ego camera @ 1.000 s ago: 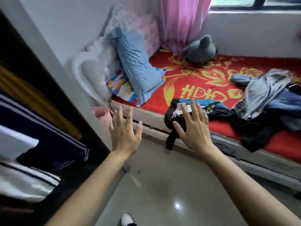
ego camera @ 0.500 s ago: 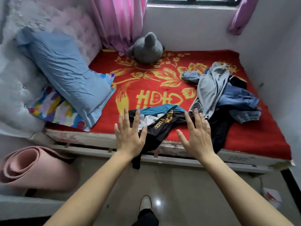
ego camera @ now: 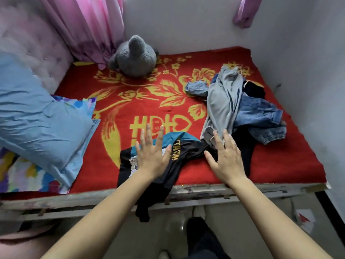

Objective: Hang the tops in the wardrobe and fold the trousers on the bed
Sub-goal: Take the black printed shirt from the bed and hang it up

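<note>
Head view, black top (ego camera: 187, 153), blue pillow (ego camera: 37, 118), grey plush (ego camera: 134, 57)

black/teal top (ego camera: 186, 148) crumpled at bed (ego camera: 280, 165) front edge, sleeve hanging off; grey trousers (ego camera: 222, 103), jeans (ego camera: 259, 116) heaped right.

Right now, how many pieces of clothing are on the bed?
4 at least: a black-and-teal top at the near edge of the bed; piled to its right, a grey garment, blue jeans and a black garment. More may be buried.
</note>
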Motion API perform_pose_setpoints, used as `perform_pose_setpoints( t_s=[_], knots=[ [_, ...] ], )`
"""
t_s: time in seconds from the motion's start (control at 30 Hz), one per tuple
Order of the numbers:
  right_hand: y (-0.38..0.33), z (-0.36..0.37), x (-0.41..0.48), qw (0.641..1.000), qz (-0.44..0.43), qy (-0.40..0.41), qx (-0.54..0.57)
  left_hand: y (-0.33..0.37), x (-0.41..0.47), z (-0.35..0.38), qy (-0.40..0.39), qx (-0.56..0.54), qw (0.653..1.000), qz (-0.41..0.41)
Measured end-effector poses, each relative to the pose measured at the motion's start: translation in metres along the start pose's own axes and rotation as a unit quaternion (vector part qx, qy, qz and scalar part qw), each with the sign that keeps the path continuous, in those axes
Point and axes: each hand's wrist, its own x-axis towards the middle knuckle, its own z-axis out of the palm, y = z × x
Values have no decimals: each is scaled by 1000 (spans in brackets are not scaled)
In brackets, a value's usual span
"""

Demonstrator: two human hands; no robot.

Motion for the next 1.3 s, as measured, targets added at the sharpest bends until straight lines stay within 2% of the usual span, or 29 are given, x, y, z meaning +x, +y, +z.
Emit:
perform_pose_setpoints(
  t_s=[0.13, 0.3, 0.4, 0.5, 0.67, 0.77, 0.9, 1.03, 1.13, 1.17, 1.2, 1.27, 1.3],
  knots=[
    [33, 29, 52, 999, 12, -45, 16, 15, 57, 32, -39, 48, 998, 13],
    [79, 88, 104, 979, 72, -182, 52, 5, 107, 87, -113, 97, 988, -31],
    [105, 138, 125, 946, 137, -279, 90, -9, 120, 132, -154, 114, 979, -74],
    [119, 187, 129, 910, 199, -342, 125, -23, 122, 179, -189, 120, 968, -110],
    [126, 276, 128, 856, 291, -389, 177, -54, 127, 262, -227, 83, 961, -133],
    [123, 324, 127, 829, 345, -381, 219, -75, 135, 311, -240, 62, 959, -137],
    [107, 374, 129, 788, 446, -289, 310, -104, 157, 358, -204, 73, 968, -129],
    [88, 399, 141, 770, 483, -207, 363, -129, 185, 373, -162, 116, 976, -90],
    [71, 401, 159, 713, 504, -151, 463, -139, 204, 363, -77, 11, 986, -148],
    [62, 399, 165, 714, 488, -138, 483, -143, 210, 358, -35, -52, 982, -177],
    [51, 396, 171, 733, 452, -128, 492, -149, 217, 351, 13, -107, 973, -203],
    [28, 388, 178, 798, 328, -115, 493, -166, 233, 337, 118, -172, 935, -285],
    [18, 385, 181, 826, 258, -116, 488, -178, 241, 331, 165, -184, 906, -343]
  ],
)
